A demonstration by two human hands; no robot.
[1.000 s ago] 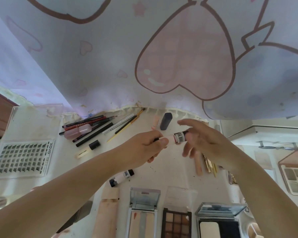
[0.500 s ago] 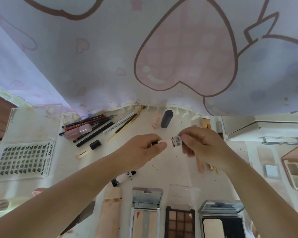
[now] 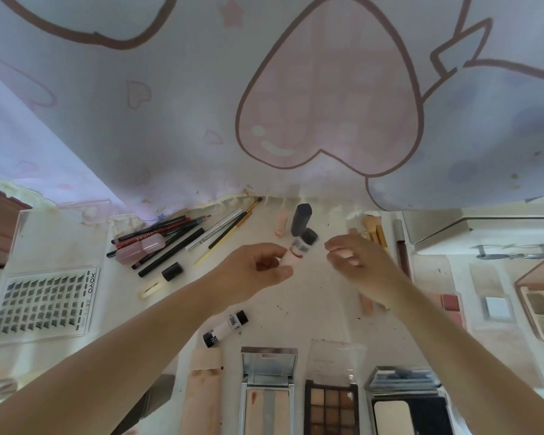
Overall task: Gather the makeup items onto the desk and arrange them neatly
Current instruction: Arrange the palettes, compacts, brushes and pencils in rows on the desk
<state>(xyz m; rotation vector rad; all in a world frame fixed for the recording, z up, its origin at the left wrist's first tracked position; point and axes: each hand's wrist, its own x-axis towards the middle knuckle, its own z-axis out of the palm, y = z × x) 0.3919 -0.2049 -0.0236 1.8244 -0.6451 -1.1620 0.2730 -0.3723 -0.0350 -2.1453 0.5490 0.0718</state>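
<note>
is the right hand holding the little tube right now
No, the right hand is off it with loose fingers; only the left hand grips the tube.

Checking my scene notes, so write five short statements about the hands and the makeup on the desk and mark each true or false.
1. The left hand holds a small white tube. True.
2. The right hand grips the same tube. False: it is off the tube, holding nothing.
3. A false-lash card lies at the desk's left side. True.
4. The dark navy lipstick lies among the pencils. False: it lies apart, to their right, beside a peach tube.
5. The eyeshadow palette near the front edge is closed. False: its pans show.
</note>
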